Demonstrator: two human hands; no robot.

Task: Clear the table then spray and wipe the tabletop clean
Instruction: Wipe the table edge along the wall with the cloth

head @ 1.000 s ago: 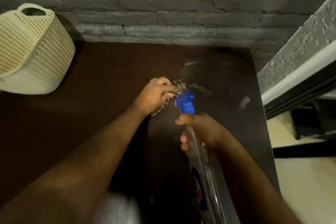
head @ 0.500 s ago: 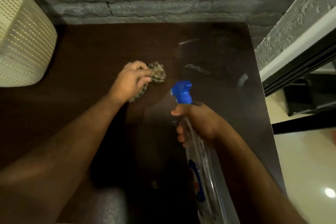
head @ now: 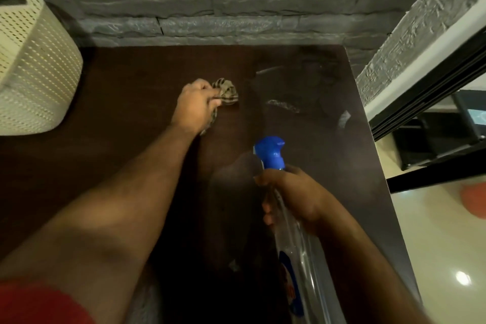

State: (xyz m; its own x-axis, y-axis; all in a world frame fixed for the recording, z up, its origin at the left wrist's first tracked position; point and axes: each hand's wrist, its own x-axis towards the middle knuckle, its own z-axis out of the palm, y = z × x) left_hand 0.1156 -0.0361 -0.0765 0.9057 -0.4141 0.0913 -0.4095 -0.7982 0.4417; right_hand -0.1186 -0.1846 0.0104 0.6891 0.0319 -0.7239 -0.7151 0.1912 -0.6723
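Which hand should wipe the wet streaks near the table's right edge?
Left. The left hand already grips the cloth on the tabletop, just left of the streaks; the right hand holds the spray bottle.

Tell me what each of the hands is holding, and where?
The left hand grips a bunched checked cloth by its near end. The right hand holds the spray bottle around its neck, below the blue nozzle.

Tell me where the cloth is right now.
The cloth is bunched in the left hand on the table, mid-frame in the head view, left of the wet streaks.
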